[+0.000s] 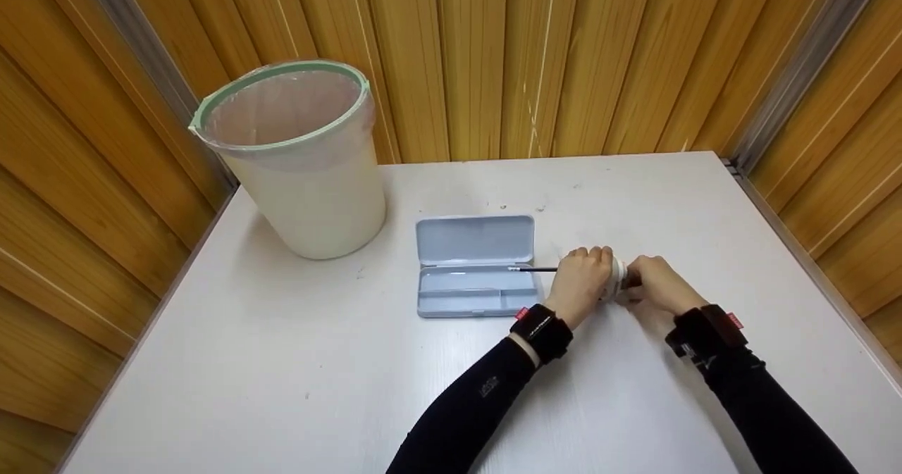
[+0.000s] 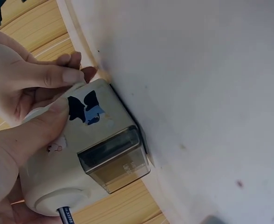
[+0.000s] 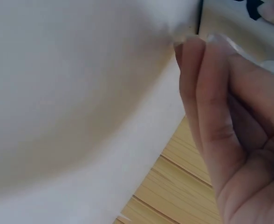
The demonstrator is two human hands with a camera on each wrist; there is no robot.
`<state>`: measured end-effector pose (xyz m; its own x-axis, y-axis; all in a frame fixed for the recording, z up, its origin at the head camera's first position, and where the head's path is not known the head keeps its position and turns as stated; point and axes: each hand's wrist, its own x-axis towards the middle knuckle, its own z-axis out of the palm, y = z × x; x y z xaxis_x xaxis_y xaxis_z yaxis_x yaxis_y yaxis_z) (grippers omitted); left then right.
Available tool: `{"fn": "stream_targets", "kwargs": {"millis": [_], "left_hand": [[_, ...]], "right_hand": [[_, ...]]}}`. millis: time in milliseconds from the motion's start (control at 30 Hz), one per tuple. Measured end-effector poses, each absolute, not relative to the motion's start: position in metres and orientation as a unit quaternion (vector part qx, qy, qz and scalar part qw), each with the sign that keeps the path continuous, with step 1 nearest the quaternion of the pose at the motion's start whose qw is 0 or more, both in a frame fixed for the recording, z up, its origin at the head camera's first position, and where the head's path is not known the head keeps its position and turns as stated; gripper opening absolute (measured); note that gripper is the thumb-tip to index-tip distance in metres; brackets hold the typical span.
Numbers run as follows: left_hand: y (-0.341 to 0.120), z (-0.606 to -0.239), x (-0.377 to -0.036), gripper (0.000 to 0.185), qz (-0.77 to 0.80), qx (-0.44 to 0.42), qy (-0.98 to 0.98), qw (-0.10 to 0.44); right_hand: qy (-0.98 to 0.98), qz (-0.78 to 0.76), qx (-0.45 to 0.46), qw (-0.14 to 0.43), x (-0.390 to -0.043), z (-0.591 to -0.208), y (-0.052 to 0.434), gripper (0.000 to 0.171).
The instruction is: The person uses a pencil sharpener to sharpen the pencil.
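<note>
A white desktop pencil sharpener (image 2: 53, 176) with dark butterfly stickers and a clear smoky shavings drawer (image 2: 118, 163) stands on the table. My left hand (image 1: 581, 282) grips its body, thumb across the sticker side in the left wrist view. From the sharpener's front pokes a dark pencil (image 1: 537, 270), its end reaching over the pencil case. At the opposite side, my right hand (image 1: 664, 285) pinches the crank between thumb and fingers; the fingers mostly hide it. In the right wrist view, the right fingers (image 3: 214, 100) are bent together beside the sharpener.
An open light-blue pencil case (image 1: 476, 240) with divided compartments lies left of my left hand. A cream bin (image 1: 317, 206) with a green rim and a plastic liner stands at the back left of the white table (image 1: 282, 382). Wood-panel walls (image 1: 472, 65) enclose the table.
</note>
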<state>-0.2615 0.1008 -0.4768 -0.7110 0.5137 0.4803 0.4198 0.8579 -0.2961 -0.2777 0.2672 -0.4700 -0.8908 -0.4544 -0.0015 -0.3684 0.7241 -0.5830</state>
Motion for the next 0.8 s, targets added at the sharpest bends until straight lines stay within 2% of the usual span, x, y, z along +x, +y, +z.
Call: {"fn": "stream_targets", "kwargs": {"millis": [200, 333, 633, 800], "left_hand": [[0.102, -0.476, -0.263, 0.021, 0.087, -0.251, -0.925, 0.273], [0.103, -0.476, -0.262, 0.018, 0.085, -0.248, -0.926, 0.27], [0.105, -0.477, -0.261, 0.017, 0.084, -0.244, -0.927, 0.273], [0.104, -0.476, -0.263, 0.018, 0.088, -0.244, -0.928, 0.267]], "right_hand": [[0.918, -0.301, -0.233, 0.113, -0.266, -0.456, 0.268, 0.005], [0.919, -0.292, -0.238, 0.117, -0.26, -0.447, 0.269, 0.007], [0.929, -0.258, -0.254, 0.072, -0.249, -0.435, 0.267, 0.007], [0.932, -0.264, -0.247, 0.019, -0.244, -0.427, 0.266, 0.006]]}}
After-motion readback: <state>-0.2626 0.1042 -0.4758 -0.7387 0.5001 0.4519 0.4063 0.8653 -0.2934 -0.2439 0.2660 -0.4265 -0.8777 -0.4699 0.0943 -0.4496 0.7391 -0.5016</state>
